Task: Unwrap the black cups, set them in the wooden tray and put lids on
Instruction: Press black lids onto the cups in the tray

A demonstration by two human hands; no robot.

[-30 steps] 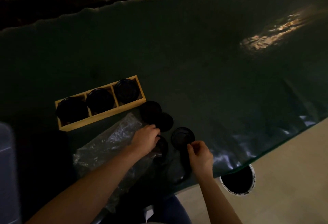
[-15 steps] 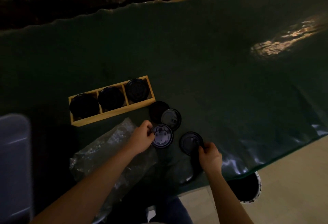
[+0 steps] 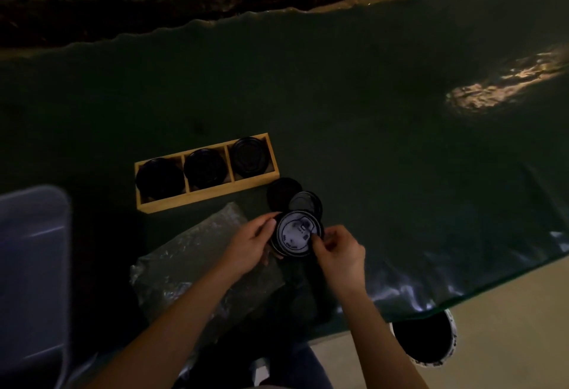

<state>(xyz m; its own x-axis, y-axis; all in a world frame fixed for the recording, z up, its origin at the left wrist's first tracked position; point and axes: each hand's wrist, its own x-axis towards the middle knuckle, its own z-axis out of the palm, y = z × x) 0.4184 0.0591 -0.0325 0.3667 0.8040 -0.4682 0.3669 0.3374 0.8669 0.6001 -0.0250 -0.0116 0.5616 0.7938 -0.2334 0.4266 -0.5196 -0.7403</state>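
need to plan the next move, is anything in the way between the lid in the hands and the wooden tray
Nothing visible blocks it. Both the left hand and right hand hold the lid, and bare green tabletop lies between it and the wooden tray. Two loose lids sit to the right of that line.

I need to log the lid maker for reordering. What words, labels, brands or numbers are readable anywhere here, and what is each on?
Nothing can be read.
Lid held between the left hand and right hand: small raised marks along its lower rim, too small and blurred to read.
Lidded cups in the wooden tray, the loose lids on the table and the plastic wrap: no text visible.
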